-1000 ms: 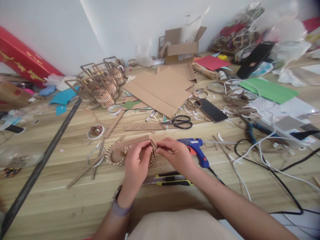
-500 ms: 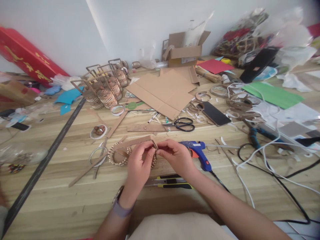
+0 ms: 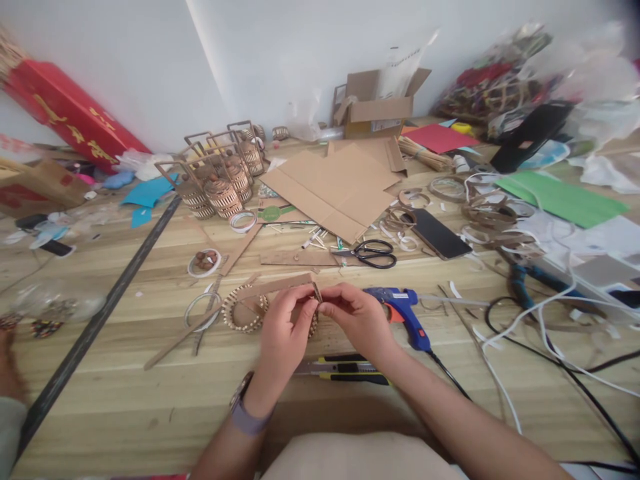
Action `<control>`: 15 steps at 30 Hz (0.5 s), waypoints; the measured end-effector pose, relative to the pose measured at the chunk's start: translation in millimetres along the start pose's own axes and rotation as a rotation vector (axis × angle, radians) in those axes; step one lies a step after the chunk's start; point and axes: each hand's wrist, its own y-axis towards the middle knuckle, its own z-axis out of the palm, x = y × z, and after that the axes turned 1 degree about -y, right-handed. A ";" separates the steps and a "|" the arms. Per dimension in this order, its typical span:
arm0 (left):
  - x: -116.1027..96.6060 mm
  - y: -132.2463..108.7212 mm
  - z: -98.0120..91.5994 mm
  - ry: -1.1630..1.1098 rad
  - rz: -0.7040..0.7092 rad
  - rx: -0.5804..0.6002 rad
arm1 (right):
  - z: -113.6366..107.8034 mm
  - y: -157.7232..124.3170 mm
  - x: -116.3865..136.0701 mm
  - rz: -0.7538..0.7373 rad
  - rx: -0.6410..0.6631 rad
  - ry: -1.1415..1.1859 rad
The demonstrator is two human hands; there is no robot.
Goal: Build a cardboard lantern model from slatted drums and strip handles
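My left hand (image 3: 289, 320) and my right hand (image 3: 357, 317) meet at a bent corner of a narrow cardboard strip (image 3: 280, 285), each pinching it between thumb and fingers. From that corner the strip runs off to the left. Under and beside my left hand lies a ring edged with light and dark pieces (image 3: 243, 309); a similar edge shows partly behind my fingers. A blue glue gun (image 3: 413, 319) with an orange trigger lies just right of my right hand. Yellow-and-black utility knives (image 3: 350, 369) rest below my wrists.
Black-handled scissors (image 3: 375, 253), a phone (image 3: 440, 233) and cardboard sheets (image 3: 335, 193) lie farther back. Several small lantern-like models with handles (image 3: 223, 193) stand at back left. White cables (image 3: 540, 313) and cardboard rings (image 3: 490, 210) spread on the right. Another person's arm (image 3: 9, 367) shows at the left edge.
The whole view has shifted slightly, so the scene sits a little farther right and lower. Both hands keep their pinch on the strip's corner. More of the other person's arm shows at left.
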 end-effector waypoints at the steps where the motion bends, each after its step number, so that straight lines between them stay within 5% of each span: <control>1: -0.1 0.0 0.0 -0.001 0.000 0.003 | 0.5 -0.1 -0.9 -0.002 -0.005 0.004; 15: 1.0 -0.6 0.1 -0.008 0.029 0.013 | 3.1 -0.5 -3.2 -0.025 -0.029 0.048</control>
